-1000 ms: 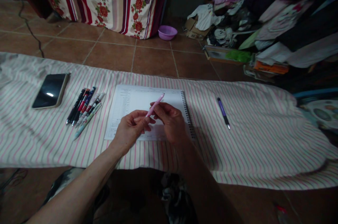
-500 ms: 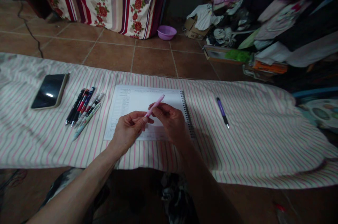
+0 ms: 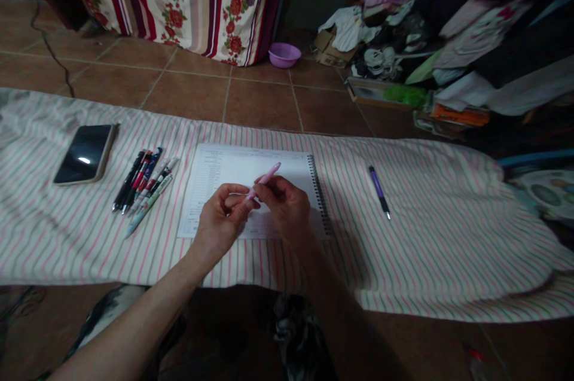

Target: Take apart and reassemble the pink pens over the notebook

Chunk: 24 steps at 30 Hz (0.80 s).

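Both my hands grip one pink pen point(image 3: 271, 172), tilted with its far end up and to the right. My left hand point(image 3: 223, 215) pinches its lower end, while my right hand point(image 3: 287, 204) holds it around the middle between thumb and fingers. Under them lies an open spiral notebook point(image 3: 206, 171) with printed lines and its wire binding on the right. To the right a purple and black pen point(image 3: 379, 192) rests on the striped cloth point(image 3: 439, 219). Left of the notebook lies a bunch of several pens point(image 3: 144, 180).
A phone point(image 3: 85, 154) lies at the cloth's left. Beyond, on the tiled floor, stand a purple basin point(image 3: 284, 55) by a floral curtain point(image 3: 192, 4) and a cardboard box point(image 3: 329, 52). Piled clothes point(image 3: 466, 28) fill the far right.
My left fingers have shifted slightly and curl closer around the pen's lower end, near my right fingers. The pen stays in both hands at nearly the same place.
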Available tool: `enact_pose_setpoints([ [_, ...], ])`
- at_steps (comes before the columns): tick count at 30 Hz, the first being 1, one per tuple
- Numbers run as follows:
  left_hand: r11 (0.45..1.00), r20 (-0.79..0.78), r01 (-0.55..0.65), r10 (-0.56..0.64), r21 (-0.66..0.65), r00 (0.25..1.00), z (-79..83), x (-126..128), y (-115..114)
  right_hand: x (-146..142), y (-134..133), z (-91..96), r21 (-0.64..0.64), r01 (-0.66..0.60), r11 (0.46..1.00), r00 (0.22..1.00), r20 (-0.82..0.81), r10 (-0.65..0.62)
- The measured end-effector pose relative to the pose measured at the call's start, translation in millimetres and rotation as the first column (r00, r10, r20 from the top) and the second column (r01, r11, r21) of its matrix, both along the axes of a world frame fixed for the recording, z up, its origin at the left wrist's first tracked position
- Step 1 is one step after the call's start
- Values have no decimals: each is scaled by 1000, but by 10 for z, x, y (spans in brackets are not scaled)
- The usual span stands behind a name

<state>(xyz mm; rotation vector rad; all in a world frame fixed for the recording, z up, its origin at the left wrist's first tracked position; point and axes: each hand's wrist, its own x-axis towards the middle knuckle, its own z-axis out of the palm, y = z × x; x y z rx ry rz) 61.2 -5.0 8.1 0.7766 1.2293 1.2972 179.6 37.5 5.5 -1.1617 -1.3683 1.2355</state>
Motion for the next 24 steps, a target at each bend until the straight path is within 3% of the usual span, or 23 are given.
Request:
enact_pose_setpoints([
  [19,998,47,55,-55,3,997,59,-22,-1,136,39,114,-40,-270,962,958,-109,265],
  [24,999,20,37,-37,0,999,37,-20,-2,102,19,98,-3,-269,963,956,-123,266],
])
